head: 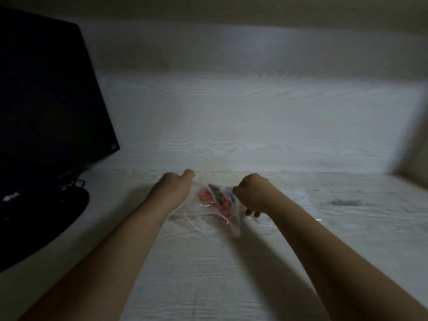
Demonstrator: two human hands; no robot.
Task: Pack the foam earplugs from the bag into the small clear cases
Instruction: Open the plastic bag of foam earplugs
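The left hand (172, 185) reaches forward over the table (231, 262), seen from the back with its fingers curled under and out of sight; it sits at the left edge of the bag (215, 214), and whether it grips the plastic cannot be told from this blurred view. The right hand (252, 193) is at the bag's right edge, its fingers curled; the thumb side meets the plastic near the upper right corner and seems to pinch it, while two fingertips (251, 213) point down just beside the bag's right side. Both forearms run bare from the bottom corners of the frame toward the middle.

The bag is clear, with a thin red zip line, and lies between the two hands on the white wood-grain table. Inside it, bunched toward the far end, are the earplugs (217, 196), a small heap of pink, orange, green and blue pieces too blurred to count.

To the right of the right forearm lie faint clear shapes (308, 205) on the table, catching a little light; what they are cannot be made out. A dark smudge (345, 202) marks the table farther right.

At the far left stands a dark monitor (46, 100), tilted, on a round black base (58, 209) with cables (71, 184) behind it. A white wood-grain back panel (254, 123) rises behind the table.
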